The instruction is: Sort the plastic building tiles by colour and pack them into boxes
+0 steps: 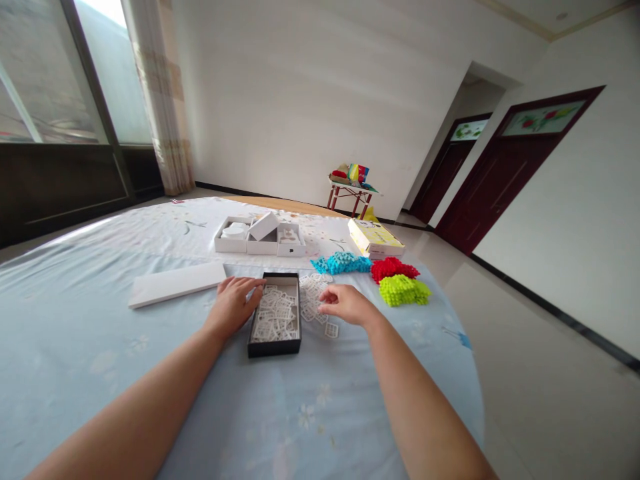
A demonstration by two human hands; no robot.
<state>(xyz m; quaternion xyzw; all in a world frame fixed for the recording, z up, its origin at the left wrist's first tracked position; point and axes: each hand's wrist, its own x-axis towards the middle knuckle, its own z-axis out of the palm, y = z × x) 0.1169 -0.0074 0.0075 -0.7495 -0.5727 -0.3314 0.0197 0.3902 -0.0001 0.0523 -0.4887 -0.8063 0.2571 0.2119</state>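
Observation:
A black shallow box (pixel 275 347) holds several small white plastic grid pieces. My left hand (pixel 235 303) rests on the box's left rim, fingers curled over the edge at the far corner. My right hand (pixel 345 303) hovers just right of the box, fingers pinched together over a loose pile of white grid pieces (pixel 314 300) on the cloth; whether it holds one I cannot make out. Beyond lie heaps of blue pieces (pixel 341 263), red pieces (pixel 393 269) and yellow-green pieces (pixel 403 291).
A white flat lid (pixel 177 283) lies left of the box. White open boxes (pixel 260 237) and a yellow box (pixel 375 238) sit further back on the light-blue cloth (pixel 75 333). The table edge curves at right above the tiled floor. A small red-legged table (pixel 353 190) stands by the wall.

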